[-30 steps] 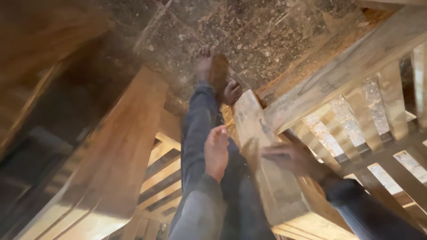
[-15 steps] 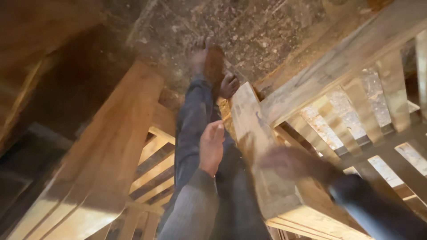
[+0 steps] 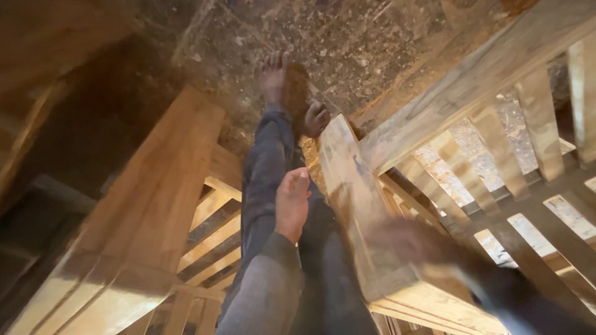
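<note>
Resting flat on the grey-trousered thigh (image 3: 261, 186), left hand (image 3: 292, 205) with fingers together and holding nothing — a little lower than half a second ago. Blurred right hand (image 3: 410, 239) now against the pale wooden slatted frame's thick end post (image 3: 347, 192) — finger state cannot be told. Sleeve cut off at the bottom edge; bare feet (image 3: 273, 74) on the dusty floor (image 3: 385, 43).

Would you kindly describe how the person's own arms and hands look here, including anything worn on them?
The left hand is bare, with no glove, ring or watch in view; its arm wears a grey long sleeve reaching to the wrist. The right hand is heavily blurred, so details cannot be told; it appears bare too. Its arm wears a darker grey-blue long sleeve. No markings show on either sleeve.
</note>
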